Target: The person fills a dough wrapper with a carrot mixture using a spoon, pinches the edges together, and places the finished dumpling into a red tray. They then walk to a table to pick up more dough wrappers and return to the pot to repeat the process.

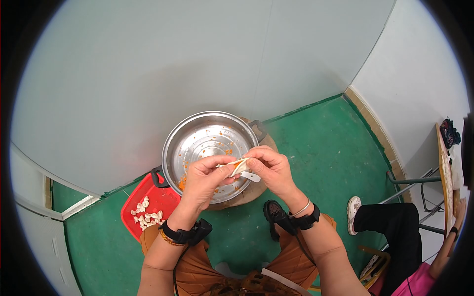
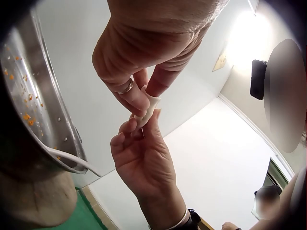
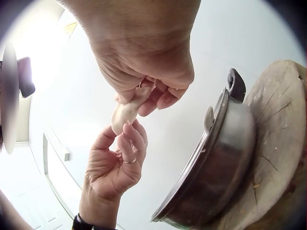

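In the head view, fingers of the left hand and right hand cover both ends of the dough piece, and its orange filling is too small to identify. One end of the white spoon is hidden. The pan conceals most of the wooden block. The near part of the red basin is covered, its white pieces too small to count surely. The second person's head is out of frame. The left wrist view crops the pan at left; blurring obscures both heads.
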Motion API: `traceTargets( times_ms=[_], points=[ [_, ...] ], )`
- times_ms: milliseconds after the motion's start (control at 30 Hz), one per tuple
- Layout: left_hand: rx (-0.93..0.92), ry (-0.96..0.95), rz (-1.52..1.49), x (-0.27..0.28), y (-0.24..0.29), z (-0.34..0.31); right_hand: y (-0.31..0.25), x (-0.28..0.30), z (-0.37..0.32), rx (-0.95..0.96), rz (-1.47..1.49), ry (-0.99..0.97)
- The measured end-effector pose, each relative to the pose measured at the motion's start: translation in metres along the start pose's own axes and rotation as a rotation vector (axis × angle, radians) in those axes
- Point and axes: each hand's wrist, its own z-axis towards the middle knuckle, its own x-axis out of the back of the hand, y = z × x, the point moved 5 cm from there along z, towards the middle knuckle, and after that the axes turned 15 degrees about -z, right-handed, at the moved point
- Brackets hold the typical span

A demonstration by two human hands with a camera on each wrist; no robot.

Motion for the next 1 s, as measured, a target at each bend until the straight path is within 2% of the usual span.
traceTargets(
  times_ms=[167,267,367,1000],
  points=[
    [-0.046,0.0,0.042,-0.003,0.002,-0.001,-0.001,0.001,0.0,0.004,-0.014,0.013],
    [-0.295,-0.101,0.256,-0.005,0.003,0.0,-0.001,0.0,0.0,-0.004,-0.008,0.02],
    [-0.372,-0.066,0.298,-0.006,0.003,-0.001,-0.001,0.0,-0.001,-0.001,0.006,0.013],
    [-0.48,-0.066,0.541,-0.017,0.012,-0.006,-0.004,-0.006,-0.001,0.034,0.054,-0.011]
  ],
)
